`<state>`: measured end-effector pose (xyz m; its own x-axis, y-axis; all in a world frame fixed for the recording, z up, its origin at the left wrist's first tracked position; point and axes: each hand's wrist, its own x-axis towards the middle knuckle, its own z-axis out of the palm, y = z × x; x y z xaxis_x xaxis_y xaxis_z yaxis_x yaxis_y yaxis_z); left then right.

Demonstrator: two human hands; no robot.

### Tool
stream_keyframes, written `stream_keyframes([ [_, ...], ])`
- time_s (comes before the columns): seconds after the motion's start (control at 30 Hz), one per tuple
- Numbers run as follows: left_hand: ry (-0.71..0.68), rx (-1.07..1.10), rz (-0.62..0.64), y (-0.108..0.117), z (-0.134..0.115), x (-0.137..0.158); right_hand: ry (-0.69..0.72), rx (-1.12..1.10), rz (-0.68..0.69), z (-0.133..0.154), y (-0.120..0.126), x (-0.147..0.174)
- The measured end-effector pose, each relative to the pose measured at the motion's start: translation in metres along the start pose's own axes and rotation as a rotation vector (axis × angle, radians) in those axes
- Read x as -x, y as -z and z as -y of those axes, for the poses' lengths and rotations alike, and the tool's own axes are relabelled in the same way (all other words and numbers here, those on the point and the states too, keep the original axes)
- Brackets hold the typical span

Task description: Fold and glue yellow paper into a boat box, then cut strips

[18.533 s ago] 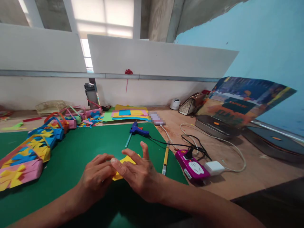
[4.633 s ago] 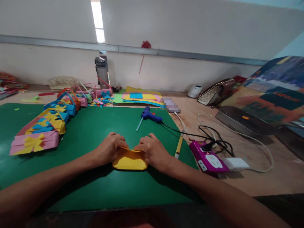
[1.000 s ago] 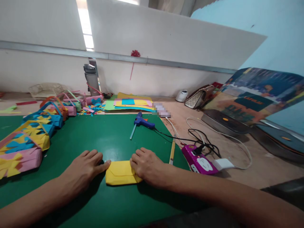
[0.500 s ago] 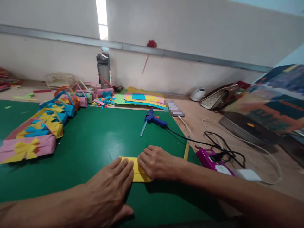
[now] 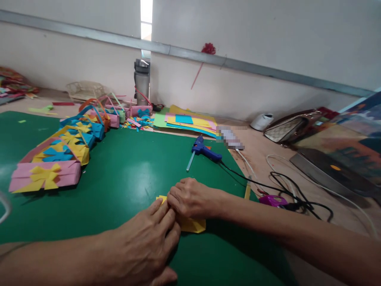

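A folded piece of yellow paper [image 5: 193, 225] lies on the green mat, largely covered by my hands. My left hand [image 5: 145, 234] rests over its left part, palm down with the fingers stretched out and lying flat. Curled into a closed grip, my right hand [image 5: 190, 198] presses on the top of the same paper, its fingers touching those of the left hand. The paper's right end shows below my right wrist. Beyond my hands lies a blue glue gun [image 5: 207, 149] with a clear glue stick in it.
Paper baskets with bows [image 5: 47, 174] stand in a row at the left. Coloured paper sheets [image 5: 190, 121], paper scraps [image 5: 138, 124] and a grey bottle [image 5: 142, 85] are at the back. Black cable [image 5: 238, 171] runs right to a purple power strip [image 5: 272, 200].
My right hand has slid left along the yellow paper to meet my left fingers, uncovering the paper's right end. The camera view has shifted a little.
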<state>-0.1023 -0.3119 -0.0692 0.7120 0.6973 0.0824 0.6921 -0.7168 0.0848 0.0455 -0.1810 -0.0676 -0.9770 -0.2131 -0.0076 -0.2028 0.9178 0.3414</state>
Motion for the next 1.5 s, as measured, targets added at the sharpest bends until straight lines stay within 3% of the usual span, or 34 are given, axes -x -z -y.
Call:
stream_keyframes([
  [0.37, -0.009, -0.168, -0.028, 0.004, -0.013, -0.002, 0.07, 0.003, -0.023, -0.006, -0.006, -0.019],
  [0.7, 0.036, -0.032, 0.062, 0.011, -0.01, -0.005, 0.118, 0.012, -0.036, -0.007, 0.003, -0.007],
  [0.93, 0.023, -0.004, 0.014, 0.007, -0.009, -0.002, 0.191, 0.023, -0.067, -0.009, -0.003, -0.03],
  [1.13, 0.044, -0.003, 0.042, 0.008, -0.008, -0.005, 0.114, 0.032, -0.047, -0.008, 0.004, -0.005],
  [1.37, 0.059, 0.006, -0.013, 0.001, -0.009, -0.004, 0.175, 0.009, -0.021, -0.006, -0.005, -0.035],
  [1.5, 0.048, 0.012, -0.068, -0.005, -0.009, 0.0, 0.106, 0.0, 0.041, -0.005, 0.0, -0.022],
])
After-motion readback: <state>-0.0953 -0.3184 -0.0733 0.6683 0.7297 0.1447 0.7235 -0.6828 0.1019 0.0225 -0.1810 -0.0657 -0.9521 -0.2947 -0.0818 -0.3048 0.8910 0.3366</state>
